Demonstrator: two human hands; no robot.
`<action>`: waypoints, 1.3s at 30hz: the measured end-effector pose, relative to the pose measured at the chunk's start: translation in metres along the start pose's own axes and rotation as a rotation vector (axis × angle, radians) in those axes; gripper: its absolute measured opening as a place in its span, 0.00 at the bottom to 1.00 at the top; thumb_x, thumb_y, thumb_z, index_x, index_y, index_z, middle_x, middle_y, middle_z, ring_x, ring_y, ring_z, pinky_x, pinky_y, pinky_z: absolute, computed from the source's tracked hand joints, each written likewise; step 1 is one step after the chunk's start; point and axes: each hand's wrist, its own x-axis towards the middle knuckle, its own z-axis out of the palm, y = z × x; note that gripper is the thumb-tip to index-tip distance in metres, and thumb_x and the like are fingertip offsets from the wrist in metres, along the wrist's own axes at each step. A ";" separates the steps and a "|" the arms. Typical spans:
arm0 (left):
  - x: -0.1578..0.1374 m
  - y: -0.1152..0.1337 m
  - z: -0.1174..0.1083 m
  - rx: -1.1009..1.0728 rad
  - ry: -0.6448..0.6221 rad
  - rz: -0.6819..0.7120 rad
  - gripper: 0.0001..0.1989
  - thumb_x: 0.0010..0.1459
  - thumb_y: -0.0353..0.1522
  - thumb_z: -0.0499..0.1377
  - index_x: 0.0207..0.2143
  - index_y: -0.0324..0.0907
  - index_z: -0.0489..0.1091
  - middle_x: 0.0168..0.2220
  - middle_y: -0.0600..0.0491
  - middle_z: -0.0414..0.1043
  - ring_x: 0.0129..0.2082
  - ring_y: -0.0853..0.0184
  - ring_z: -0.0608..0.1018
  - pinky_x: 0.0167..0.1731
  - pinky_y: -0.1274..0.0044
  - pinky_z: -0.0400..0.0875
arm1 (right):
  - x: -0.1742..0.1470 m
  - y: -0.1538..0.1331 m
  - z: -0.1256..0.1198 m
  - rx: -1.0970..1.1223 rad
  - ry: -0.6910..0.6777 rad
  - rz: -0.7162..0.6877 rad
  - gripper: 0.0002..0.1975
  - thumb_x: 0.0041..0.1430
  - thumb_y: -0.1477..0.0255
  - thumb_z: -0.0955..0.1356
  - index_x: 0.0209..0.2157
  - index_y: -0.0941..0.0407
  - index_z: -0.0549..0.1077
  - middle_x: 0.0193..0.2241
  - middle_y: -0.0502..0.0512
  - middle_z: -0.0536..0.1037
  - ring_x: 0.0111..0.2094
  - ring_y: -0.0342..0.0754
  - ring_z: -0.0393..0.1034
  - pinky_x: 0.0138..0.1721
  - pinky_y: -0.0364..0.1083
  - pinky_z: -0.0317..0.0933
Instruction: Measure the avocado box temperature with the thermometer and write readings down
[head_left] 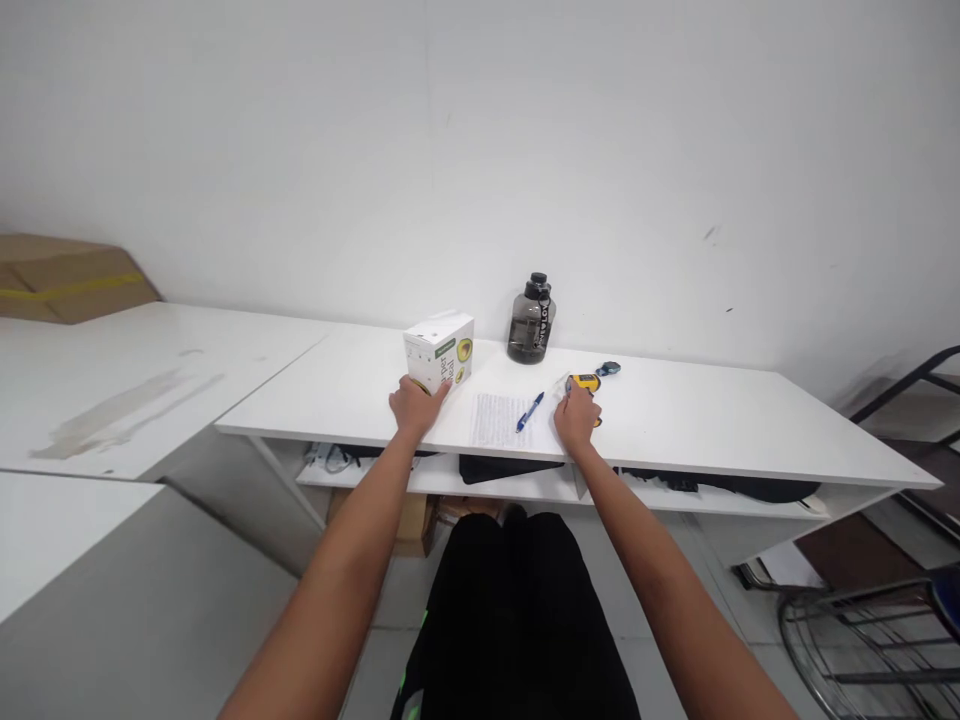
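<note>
My left hand (417, 408) is closed around the lower front of a white box (444, 352) with avocado pictures, standing upright on the white desk (697, 410). In my right hand (576, 418) is a yellow-and-black handheld device (586, 382); my fingers wrap its lower part, and its exact kind is unclear. Between my hands lie a printed sheet of paper (495, 420) and, on it, a blue pen (530, 412). Just beyond my right hand rests a small dark blue object (609, 368), too small to name.
A dark translucent water bottle (531, 325) stands near the wall, behind the paper. Under the desktop, a shelf (442, 476) holds several dark items. At far left is a cardboard box (71, 278) on another table. Metal-framed chairs (870, 640) stand at right.
</note>
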 end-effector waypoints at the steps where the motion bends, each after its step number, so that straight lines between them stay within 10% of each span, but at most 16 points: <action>1: -0.001 0.000 -0.001 -0.001 -0.007 -0.003 0.36 0.54 0.54 0.61 0.54 0.37 0.59 0.56 0.33 0.72 0.58 0.45 0.73 0.62 0.59 0.58 | -0.001 0.000 0.000 -0.017 0.010 0.009 0.25 0.66 0.76 0.56 0.63 0.60 0.65 0.54 0.68 0.74 0.57 0.58 0.65 0.59 0.58 0.53; 9: 0.000 -0.002 -0.002 -0.037 -0.001 0.014 0.30 0.56 0.51 0.60 0.51 0.41 0.59 0.58 0.36 0.70 0.61 0.48 0.71 0.62 0.59 0.57 | 0.004 -0.002 0.011 -0.199 -0.124 0.210 0.29 0.66 0.70 0.58 0.66 0.62 0.61 0.69 0.74 0.56 0.72 0.64 0.42 0.66 0.72 0.34; 20: 0.002 -0.001 -0.003 -0.055 -0.031 -0.025 0.31 0.55 0.52 0.61 0.53 0.43 0.58 0.58 0.38 0.71 0.61 0.48 0.71 0.63 0.58 0.56 | 0.031 0.067 -0.027 -0.321 -0.347 0.049 0.29 0.66 0.74 0.57 0.68 0.59 0.58 0.65 0.70 0.64 0.59 0.60 0.64 0.56 0.60 0.58; 39: 0.001 -0.002 -0.005 -0.080 -0.035 -0.048 0.32 0.53 0.53 0.62 0.51 0.44 0.58 0.57 0.39 0.71 0.58 0.48 0.73 0.59 0.61 0.63 | 0.013 0.089 -0.031 -0.254 -0.110 0.072 0.27 0.66 0.71 0.59 0.64 0.62 0.63 0.60 0.71 0.70 0.54 0.61 0.67 0.48 0.56 0.59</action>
